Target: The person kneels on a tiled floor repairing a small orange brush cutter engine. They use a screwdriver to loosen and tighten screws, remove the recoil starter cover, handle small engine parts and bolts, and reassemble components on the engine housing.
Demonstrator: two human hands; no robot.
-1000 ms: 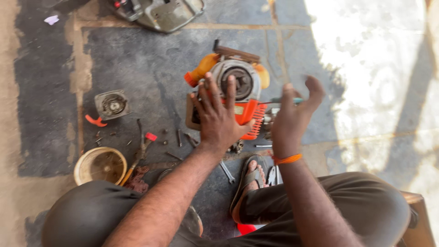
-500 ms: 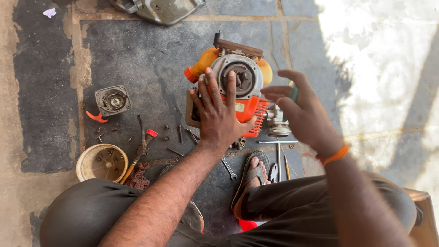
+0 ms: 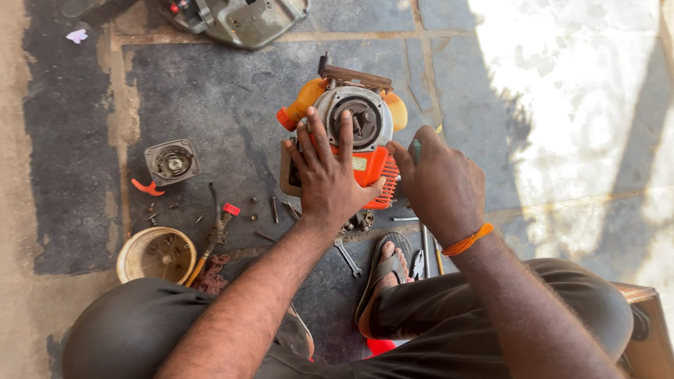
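A small orange and grey engine (image 3: 358, 116) stands on the dark stone floor, its round flywheel face up. My left hand (image 3: 326, 175) lies flat on its red cover, fingers spread, the thumb along the cover's lower edge. My right hand (image 3: 439, 186), with an orange band at the wrist, is closed around a thin tool with a green handle (image 3: 415, 149) right beside the engine's right side. The tool's tip is hidden behind the hand.
A grey round starter part (image 3: 172, 161) with an orange hook lies left. A tan bowl (image 3: 156, 254), a red-tipped hand tool (image 3: 217, 224), loose bolts (image 3: 274, 209) and a wrench (image 3: 346, 256) lie near my knees. A grey housing (image 3: 239, 17) sits at the top. My sandalled foot (image 3: 382, 270) is below the engine.
My right hand came down from an open, raised pose and closed on the green-handled tool next to the engine. My left hand stayed on the engine.
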